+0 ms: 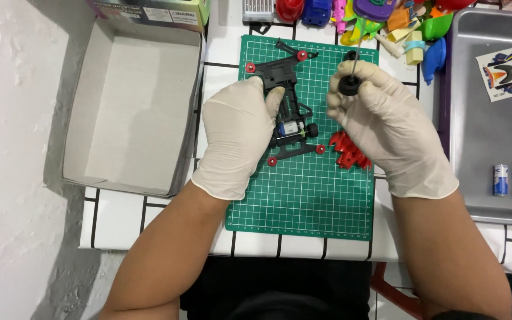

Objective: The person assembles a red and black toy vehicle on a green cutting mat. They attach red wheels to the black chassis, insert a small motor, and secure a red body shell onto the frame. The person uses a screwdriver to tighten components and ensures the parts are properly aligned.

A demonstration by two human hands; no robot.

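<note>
Left hand (238,136), in a cream latex glove, presses the black plastic toy-car chassis with small red rollers (285,112) flat onto the green gridded cutting mat (303,195); fingers curl over its left edge, thumb lying along the side, apparently to stop it sliding. The chassis lies lengthwise, near to far, mid-mat, with a small silver-and-blue motor (291,127) seated at its near end.

Right hand (386,127), gloved likewise, is raised just right of the chassis. Its fingers are closed around a black rubber wheel on a thin metal axle (349,83), axle pointing far.

Red plastic parts (348,154) lie on the mat beneath the right hand. An open grey cardboard box (131,101) sits left; a metal tray (487,106) sits right on the bench.
</note>
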